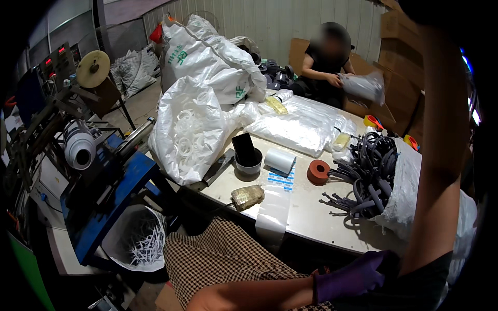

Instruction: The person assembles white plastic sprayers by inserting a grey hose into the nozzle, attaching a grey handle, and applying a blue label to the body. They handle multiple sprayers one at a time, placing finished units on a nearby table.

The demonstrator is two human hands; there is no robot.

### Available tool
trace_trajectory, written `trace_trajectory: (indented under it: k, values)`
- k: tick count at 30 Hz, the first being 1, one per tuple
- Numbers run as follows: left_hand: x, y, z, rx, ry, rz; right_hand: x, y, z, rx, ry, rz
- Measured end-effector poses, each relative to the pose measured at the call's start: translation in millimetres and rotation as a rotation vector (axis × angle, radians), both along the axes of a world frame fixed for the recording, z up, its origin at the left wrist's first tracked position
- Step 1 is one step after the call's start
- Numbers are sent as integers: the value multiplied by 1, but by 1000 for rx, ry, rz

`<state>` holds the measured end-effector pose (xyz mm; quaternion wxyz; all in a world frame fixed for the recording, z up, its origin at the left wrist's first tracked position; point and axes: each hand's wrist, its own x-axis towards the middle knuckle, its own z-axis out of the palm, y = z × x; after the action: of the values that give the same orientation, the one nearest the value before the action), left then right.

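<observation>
My left forearm crosses low over my lap, and my left hand (353,277) wears a purple glove. It lies by the black sleeve (428,274) of my right arm; its fingers fade into shadow. My right forearm (438,155) rises steeply along the right side. At its top, my right hand (423,8) is only a dark shape cut by the frame's edge. Nearest the hands is a white sack (407,181), tipped on its side, with dark grey looped straps (373,166) spilling onto the white table (316,223). A checked cloth (223,254) covers my lap.
On the table are a clear film roll (280,161), orange tape roll (318,171), tape-wrapped block (247,197), phone (244,147) in a cup, and plastic bags (295,127). A sack of white rings (189,129) stands left. Across, a co-worker (329,62) holds a bag.
</observation>
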<state>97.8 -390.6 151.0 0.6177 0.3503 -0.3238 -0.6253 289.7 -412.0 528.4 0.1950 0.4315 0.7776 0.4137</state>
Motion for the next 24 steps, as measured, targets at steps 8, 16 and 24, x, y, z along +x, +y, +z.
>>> trace_trajectory:
  k: [8, 16, 24]
  values:
    - [-10, -17, -35, -26, 50, 95, -10, 14, -37, 159, 231, -51]
    - [-15, -18, -31, -61, 111, 179, -3, 2, -52, 173, 370, -110]
    - [-16, -4, -40, -246, -204, 286, -4, 7, -56, 173, 406, -132]
